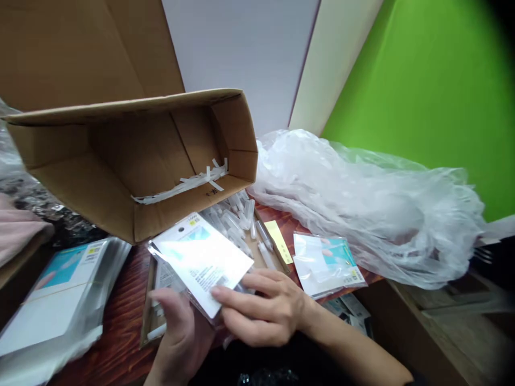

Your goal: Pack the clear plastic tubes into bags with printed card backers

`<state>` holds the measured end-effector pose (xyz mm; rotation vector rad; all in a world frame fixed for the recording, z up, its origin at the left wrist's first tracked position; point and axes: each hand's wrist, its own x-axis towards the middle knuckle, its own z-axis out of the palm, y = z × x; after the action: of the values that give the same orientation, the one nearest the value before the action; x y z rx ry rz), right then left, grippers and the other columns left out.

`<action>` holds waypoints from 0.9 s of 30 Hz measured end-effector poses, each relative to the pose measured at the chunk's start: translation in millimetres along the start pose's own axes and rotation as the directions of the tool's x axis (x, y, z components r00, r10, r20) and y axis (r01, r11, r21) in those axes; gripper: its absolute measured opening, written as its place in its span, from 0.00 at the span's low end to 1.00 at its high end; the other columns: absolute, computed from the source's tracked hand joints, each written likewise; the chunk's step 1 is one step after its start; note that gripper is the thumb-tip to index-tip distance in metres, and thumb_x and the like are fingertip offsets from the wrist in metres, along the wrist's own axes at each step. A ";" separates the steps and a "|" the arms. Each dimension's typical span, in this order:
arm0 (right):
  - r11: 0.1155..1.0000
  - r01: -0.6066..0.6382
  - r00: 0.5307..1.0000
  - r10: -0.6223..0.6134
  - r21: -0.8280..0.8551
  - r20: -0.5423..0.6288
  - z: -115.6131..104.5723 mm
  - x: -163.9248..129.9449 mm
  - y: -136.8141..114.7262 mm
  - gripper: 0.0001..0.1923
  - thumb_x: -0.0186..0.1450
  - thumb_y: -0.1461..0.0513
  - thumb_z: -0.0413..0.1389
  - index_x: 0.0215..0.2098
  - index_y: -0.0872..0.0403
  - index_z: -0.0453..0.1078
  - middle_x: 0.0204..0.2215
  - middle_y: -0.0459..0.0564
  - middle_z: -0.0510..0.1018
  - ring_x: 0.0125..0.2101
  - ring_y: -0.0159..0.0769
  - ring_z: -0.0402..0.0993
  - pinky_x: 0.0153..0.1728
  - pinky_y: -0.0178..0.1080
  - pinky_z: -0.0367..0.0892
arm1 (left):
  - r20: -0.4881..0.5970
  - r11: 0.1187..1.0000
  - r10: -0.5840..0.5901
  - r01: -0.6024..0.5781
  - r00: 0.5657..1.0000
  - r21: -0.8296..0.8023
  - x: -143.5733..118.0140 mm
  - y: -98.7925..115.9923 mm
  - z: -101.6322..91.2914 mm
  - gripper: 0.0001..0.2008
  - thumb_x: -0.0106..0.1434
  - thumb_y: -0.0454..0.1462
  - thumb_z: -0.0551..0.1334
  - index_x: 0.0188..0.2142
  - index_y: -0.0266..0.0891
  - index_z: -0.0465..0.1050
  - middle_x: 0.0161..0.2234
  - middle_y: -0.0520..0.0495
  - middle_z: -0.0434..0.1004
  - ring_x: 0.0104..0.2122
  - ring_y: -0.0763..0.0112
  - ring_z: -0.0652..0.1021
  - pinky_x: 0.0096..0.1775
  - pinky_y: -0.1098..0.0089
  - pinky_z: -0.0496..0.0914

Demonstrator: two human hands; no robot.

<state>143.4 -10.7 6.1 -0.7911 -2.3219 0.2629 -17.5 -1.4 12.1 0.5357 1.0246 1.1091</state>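
Packet in hand: we are holding a flat white carded packet in a clear sleeve (203, 260) just above the near edge of the bench (120, 305), in front of the tipped cardboard box (132, 161).
Left hand: our left hand (181, 332) is gripping the packet from below, thumb lying up along its near left edge.
Right hand: our right hand (263, 308) is closing on the packet's near right corner, fingers (233, 297) reaching leftward over its face.
Long axis: the packet is running from far left to near right, tilted up toward us.
Nearer hand: both are touching it; the right is covering more of it.
Around it: small clear plastic tubes (241, 222) are lying just beyond, a similar packet (325, 262) is lying to the right, and a stack of packets (60, 300) is sitting to the left.
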 end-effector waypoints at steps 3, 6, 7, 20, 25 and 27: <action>0.993 0.098 0.991 -0.092 -0.064 0.101 -9.7 -7.9 7.3 0.18 0.67 0.62 0.53 0.55 0.42 0.67 0.57 0.42 0.72 0.50 0.36 0.71 0.54 0.42 0.66 | -0.063 0.993 -0.117 0.116 0.991 -0.009 0.6 7.0 2.6 0.29 0.55 0.38 0.71 0.56 0.38 0.70 0.44 0.38 0.79 0.44 0.55 0.80 0.42 0.65 0.78; 0.998 -0.060 0.994 0.062 0.027 -0.086 -19.6 -30.8 22.0 0.30 0.66 0.54 0.55 0.65 0.50 0.55 0.62 0.55 0.65 0.59 0.41 0.64 0.60 0.46 0.60 | -0.135 0.997 -0.073 0.075 0.988 0.011 7.3 13.7 3.1 0.25 0.61 0.30 0.65 0.58 0.41 0.68 0.45 0.40 0.79 0.39 0.60 0.82 0.35 0.69 0.79; 0.984 -0.177 0.973 0.180 0.036 -0.147 -22.9 -41.9 29.5 0.32 0.67 0.52 0.54 0.66 0.52 0.53 0.63 0.58 0.62 0.62 0.43 0.61 0.61 0.47 0.59 | -0.143 0.998 -0.052 0.055 0.988 0.018 8.8 15.7 2.4 0.24 0.62 0.30 0.64 0.58 0.42 0.68 0.47 0.40 0.79 0.38 0.60 0.83 0.32 0.70 0.79; 0.627 -0.659 0.647 0.754 -0.415 0.113 -78.1 -174.4 44.9 0.25 0.72 0.53 0.47 0.65 0.51 0.61 0.63 0.53 0.65 0.64 0.47 0.60 0.61 0.53 0.63 | -0.104 1.000 0.011 -0.014 0.994 -0.021 10.0 16.2 -13.5 0.36 0.48 0.33 0.75 0.57 0.46 0.69 0.47 0.43 0.79 0.34 0.58 0.83 0.28 0.72 0.79; 0.592 -0.761 0.531 0.803 -0.264 0.270 -128.1 -186.9 24.6 0.16 0.68 0.53 0.53 0.50 0.45 0.76 0.47 0.51 0.80 0.46 0.44 0.78 0.46 0.43 0.74 | -0.081 0.998 0.058 -0.056 0.995 0.033 13.2 14.6 -9.9 0.37 0.45 0.32 0.77 0.56 0.41 0.71 0.45 0.42 0.80 0.38 0.54 0.82 0.35 0.64 0.80; 0.588 -0.786 0.567 0.809 -0.191 0.154 -121.8 -166.6 30.1 0.14 0.67 0.55 0.54 0.45 0.48 0.78 0.39 0.51 0.81 0.38 0.41 0.79 0.40 0.41 0.74 | -0.069 0.996 0.084 -0.082 0.994 0.026 14.9 11.3 -7.2 0.35 0.46 0.32 0.76 0.54 0.41 0.72 0.46 0.43 0.80 0.40 0.54 0.82 0.38 0.61 0.80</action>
<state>336.2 -90.0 -0.5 -1.9550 -2.0048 0.6605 -27.9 15.7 11.8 0.5655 1.0852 1.1977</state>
